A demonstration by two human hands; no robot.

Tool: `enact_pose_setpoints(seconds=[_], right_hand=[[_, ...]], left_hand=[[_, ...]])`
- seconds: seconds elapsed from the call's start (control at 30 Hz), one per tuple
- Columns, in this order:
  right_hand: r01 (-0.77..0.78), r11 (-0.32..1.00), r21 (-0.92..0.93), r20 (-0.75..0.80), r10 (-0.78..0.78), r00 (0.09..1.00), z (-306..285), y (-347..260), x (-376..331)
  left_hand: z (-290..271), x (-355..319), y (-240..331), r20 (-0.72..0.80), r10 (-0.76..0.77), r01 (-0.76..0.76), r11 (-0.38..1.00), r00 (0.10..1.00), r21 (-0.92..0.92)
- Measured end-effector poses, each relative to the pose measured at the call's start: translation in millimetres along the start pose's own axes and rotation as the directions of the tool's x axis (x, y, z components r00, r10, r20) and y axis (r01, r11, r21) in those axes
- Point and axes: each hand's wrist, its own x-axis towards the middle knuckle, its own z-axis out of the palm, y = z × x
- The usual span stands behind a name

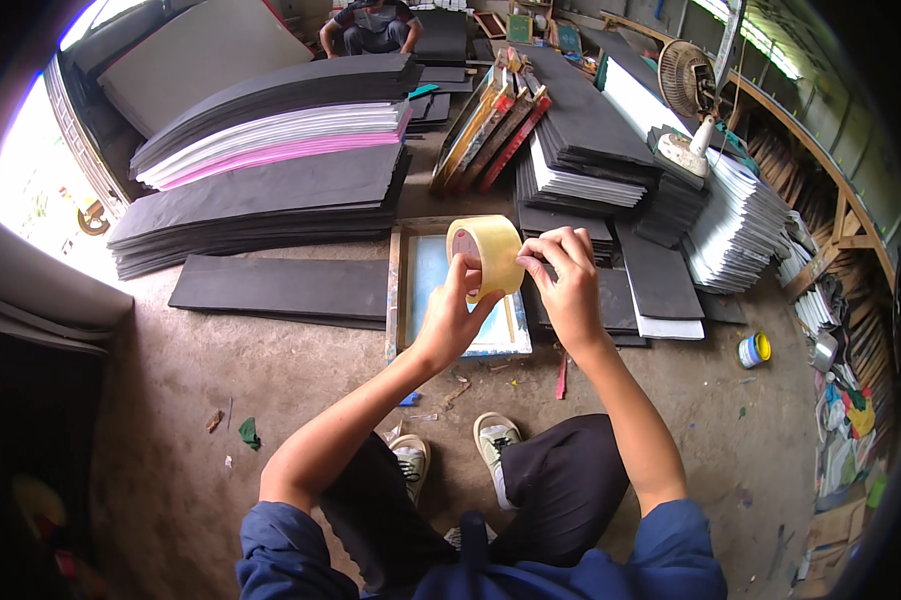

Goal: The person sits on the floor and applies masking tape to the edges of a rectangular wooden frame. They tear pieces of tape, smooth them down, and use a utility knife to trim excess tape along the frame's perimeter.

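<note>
The left hand (450, 322) is holding a roll of clear yellowish tape (500, 255) up in the air, its grip clamping the roll's wall with fingers reaching into the core. The right hand (570, 280) is pinching at the roll's right edge, its fingertips pressing together; whether a loose end of tape is lying between them is too small to tell. In this view the roll is showing in front of a wooden frame (395, 300) that is lying on the floor (310, 370).

If the right grip is picking at the tape unevenly, the film could be splitting into a narrow strip. If the left grip is loosening under a hard pull, the roll could be slipping off the fingers and dropping onto the frame. Any sticky length hanging loose could be folding onto itself, or picking up grit and the green scrap (249, 432), or catching on the black sheets (280, 284) lying just beside the frame.
</note>
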Motion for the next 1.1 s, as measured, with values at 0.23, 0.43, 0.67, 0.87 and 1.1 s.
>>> enact_pose_setpoints(seconds=[0.23,0.43,0.67,0.87,1.1], right_hand=[[0.068,0.99,-0.126,0.142,-0.049,0.989,3,0,-5],[-0.104,0.983,0.153,0.019,0.102,0.995,7,9,-7],[-0.212,0.948,0.237,0.053,0.206,0.977,14,12,-10],[-0.11,0.987,0.12,-0.004,0.111,0.994,13,11,-9],[0.029,0.996,-0.09,0.025,-0.027,0.999,9,7,-6]], left_hand=[[2,1,-1,0.011,-0.085,0.086,0.996,0.996,-0.015],[-1,8,-15,-0.027,-0.191,0.185,0.971,0.981,-0.149],[4,5,-9,-0.013,-0.134,0.133,0.989,0.991,-0.071],[5,4,-11,-0.043,-0.049,0.048,0.999,0.998,-0.024],[8,1,-10,-0.042,-0.023,0.023,1.0,0.999,-0.004]])
